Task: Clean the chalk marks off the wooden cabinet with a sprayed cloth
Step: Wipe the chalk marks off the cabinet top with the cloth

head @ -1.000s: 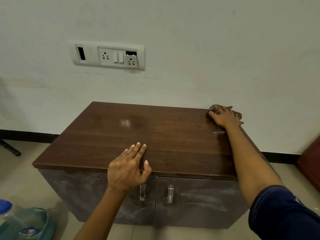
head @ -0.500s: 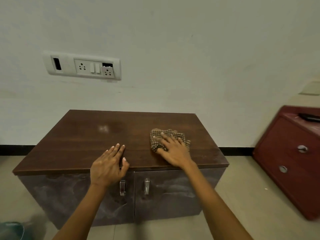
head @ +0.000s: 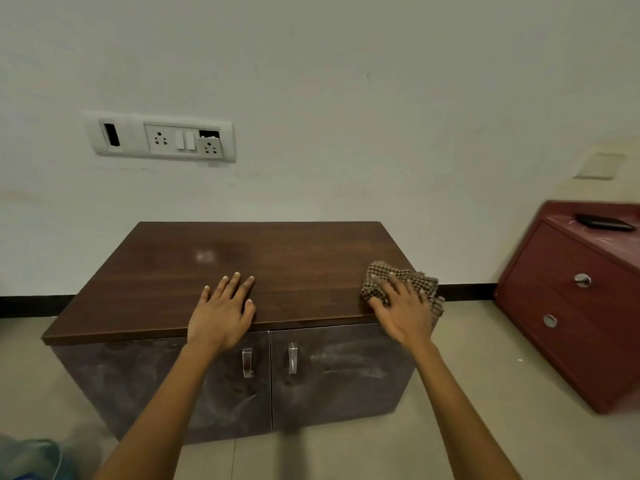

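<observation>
A low wooden cabinet (head: pixel 166 289) stands against the wall, with a dark brown top and two grey doors smeared with white chalk marks (head: pixel 343 362). A brown checked cloth (head: pixel 412 280) lies at the top's front right corner, partly hanging over the edge. My right hand (head: pixel 401 313) presses flat on the cloth with fingers spread. My left hand (head: pixel 223 311) rests flat on the top near the front edge, above the door handles (head: pixel 247 362). A faint pale patch (head: pixel 205 256) shows on the top at the left.
A red drawer unit (head: pixel 575 306) stands to the right with a dark flat object (head: pixel 606 222) on top. A socket panel (head: pixel 162 138) is on the wall. Something blurred and blue-green (head: pixel 31 459) sits on the floor at bottom left.
My right hand has slid the cloth from the top's middle front to the front right corner, after coming forward from the back right. My left hand stayed put. The view shifted.
</observation>
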